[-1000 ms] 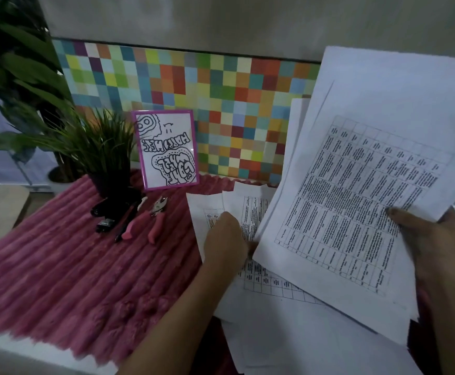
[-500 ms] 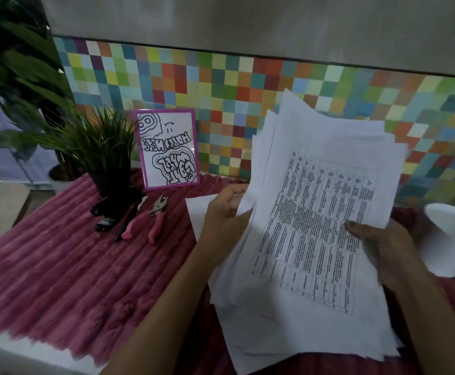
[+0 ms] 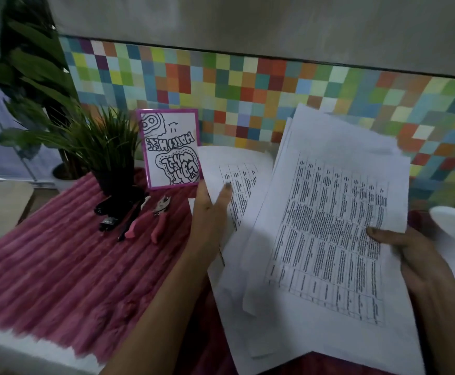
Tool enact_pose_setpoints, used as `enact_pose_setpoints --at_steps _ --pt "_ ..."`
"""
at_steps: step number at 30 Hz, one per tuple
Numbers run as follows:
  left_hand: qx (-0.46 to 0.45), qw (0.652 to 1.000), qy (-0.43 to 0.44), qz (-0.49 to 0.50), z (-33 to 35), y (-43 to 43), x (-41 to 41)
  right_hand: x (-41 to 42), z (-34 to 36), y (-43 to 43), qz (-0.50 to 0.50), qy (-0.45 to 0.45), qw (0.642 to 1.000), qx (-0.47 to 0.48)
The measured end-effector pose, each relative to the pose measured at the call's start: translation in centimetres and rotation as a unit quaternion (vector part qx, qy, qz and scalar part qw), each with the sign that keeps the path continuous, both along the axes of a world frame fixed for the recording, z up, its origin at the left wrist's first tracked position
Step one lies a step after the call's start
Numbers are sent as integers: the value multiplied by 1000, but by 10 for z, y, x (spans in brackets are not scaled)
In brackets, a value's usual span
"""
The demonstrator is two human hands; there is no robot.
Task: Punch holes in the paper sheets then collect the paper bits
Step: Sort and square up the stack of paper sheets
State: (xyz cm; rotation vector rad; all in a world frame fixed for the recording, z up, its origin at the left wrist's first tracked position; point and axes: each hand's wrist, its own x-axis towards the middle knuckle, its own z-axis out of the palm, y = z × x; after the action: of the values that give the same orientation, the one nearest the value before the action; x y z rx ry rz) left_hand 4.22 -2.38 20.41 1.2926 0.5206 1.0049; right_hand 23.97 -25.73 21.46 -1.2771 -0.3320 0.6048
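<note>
A stack of white printed sheets with dense tables is lifted above the pink ribbed cloth. My right hand grips the stack at its right edge, thumb on top. My left hand pinches a separate printed sheet and holds it up to the left of the stack. A hole punch with pink handles lies on the cloth left of my left hand, untouched.
A framed doodle card stands at the back beside a small potted plant. Black items and a pen lie by the punch. A white bowl sits at the right edge. A colourful checked panel backs the table.
My left hand has drawn one sheet away from the stack and raised it to the left. The stack in my right hand has shifted slightly right and tilted.
</note>
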Motion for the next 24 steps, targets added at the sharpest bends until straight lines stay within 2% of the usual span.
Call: enact_pose_setpoints --at_steps 4,6,8,10,12,15,19,23,24 --pt "-2 999 15 32 -10 -1 8 -1 -4 1 52 40 997 -33" --pt "-18 995 94 31 -13 -1 13 -4 -6 5 52 27 998 -37" --pt "-81 973 210 -46 -6 0 12 -8 -5 7 61 33 997 -29" --pt "-198 942 227 -149 -8 4 13 -12 -4 8 59 30 997 -36" --pt "-223 930 222 -193 -9 2 11 -17 -2 8 44 14 998 -50" --pt "-174 938 207 -219 -16 0 7 -16 -3 9 36 -8 997 -63" --pt "-23 987 126 -102 -7 -9 4 -13 -5 11 27 -13 998 -47" --pt "39 997 8 -61 11 -24 -3 -11 -3 14 40 -32 999 -4" --pt "65 996 6 -54 20 -28 -4 -12 3 15 43 -49 998 10"
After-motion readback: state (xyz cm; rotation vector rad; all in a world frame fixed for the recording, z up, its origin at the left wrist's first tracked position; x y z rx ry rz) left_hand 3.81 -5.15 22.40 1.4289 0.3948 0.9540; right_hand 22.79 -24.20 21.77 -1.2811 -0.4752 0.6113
